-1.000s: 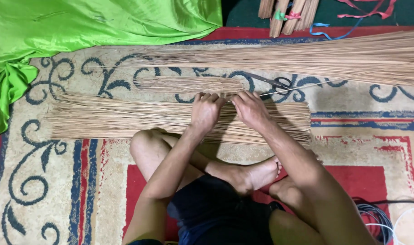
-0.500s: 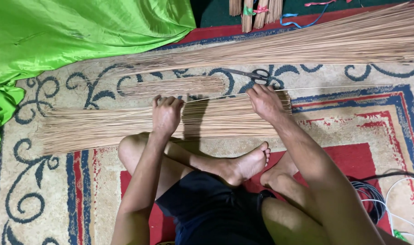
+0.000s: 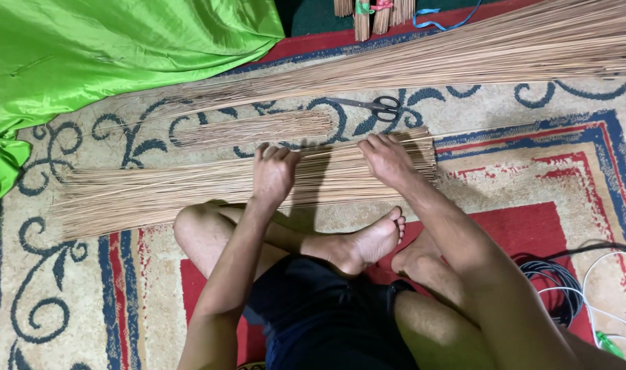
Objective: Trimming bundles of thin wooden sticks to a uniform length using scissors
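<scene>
A person sits cross-legged on a patterned carpet (image 3: 532, 178) of cream, blue and red, with both bare hands laid on a flat layer of thin brown sticks (image 3: 189, 188) that lies across the floor just in front of the knees. The left hand (image 3: 273, 175) rests palm down near the middle of the layer, its fingers (image 3: 279, 153) close together and curled slightly over the far edge of the sticks, pressing on them rather than clamped around any. The right hand (image 3: 388, 159) lies flat near the blunt right end of the same layer, its fingers (image 3: 385, 142) a little apart and stretched out over the sticks. Just beyond the layer, a smaller bundle of sticks (image 3: 258, 128) lies apart from it on the carpet, and beyond that again a much longer spread of sticks (image 3: 464, 58) runs slantwise toward the upper right corner. A pair of scissors (image 3: 371, 105) with dark handles lies between the long spread and the layer under the hands. A bright green cloth (image 3: 107, 55) covers the upper left. Tied stick bundles (image 3: 371, 14) stand at the top edge, and coiled cables (image 3: 567, 288) lie at the lower right beside the person's leg.
</scene>
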